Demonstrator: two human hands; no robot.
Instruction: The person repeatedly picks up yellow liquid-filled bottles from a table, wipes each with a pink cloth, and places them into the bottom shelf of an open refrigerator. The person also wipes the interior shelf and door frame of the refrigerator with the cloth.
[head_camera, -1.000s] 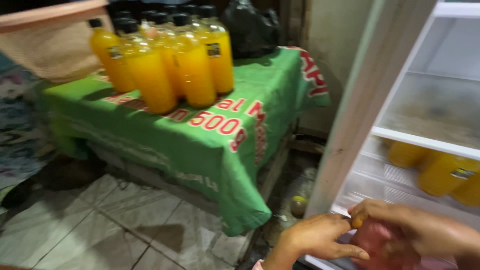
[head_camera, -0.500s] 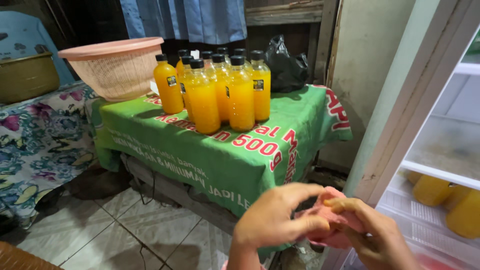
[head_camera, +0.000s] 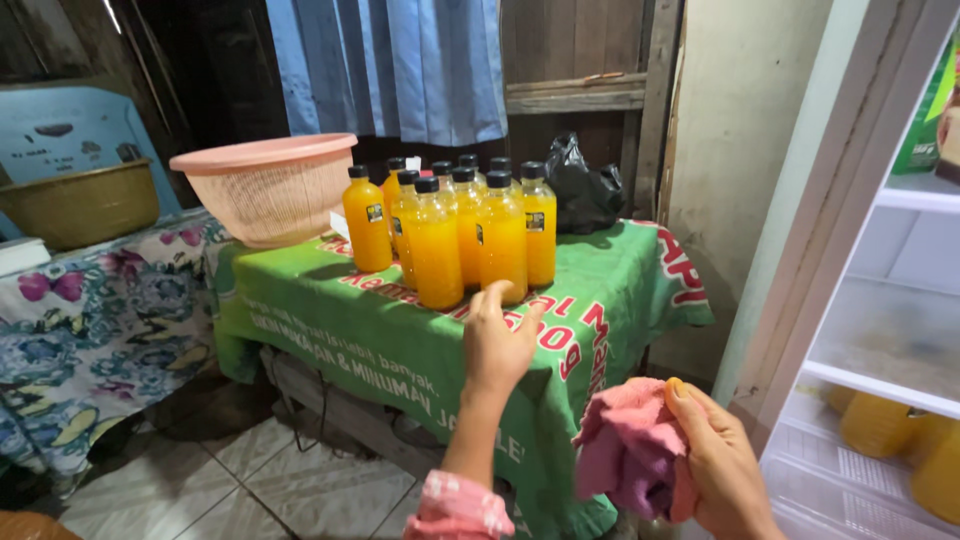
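Observation:
Several bottles of orange juice (head_camera: 455, 235) with black caps stand clustered on a table under a green printed cloth (head_camera: 400, 340). My left hand (head_camera: 498, 340) is stretched out toward them, fingers apart and empty, just in front of the nearest bottle (head_camera: 501, 245). My right hand (head_camera: 720, 465) is low at the right and grips a crumpled pink rag (head_camera: 630, 450).
A pink plastic basket (head_camera: 268, 185) sits on the table's left end and a black plastic bag (head_camera: 583, 190) at the back right. An open fridge (head_camera: 880, 330) with more orange bottles stands at the right. A flowered surface with a brown basin (head_camera: 82, 205) is at the left.
The view has swung up from the fridge to the table. My left hand let go of the pink rag and reached forward to the bottles; my right hand keeps the rag.

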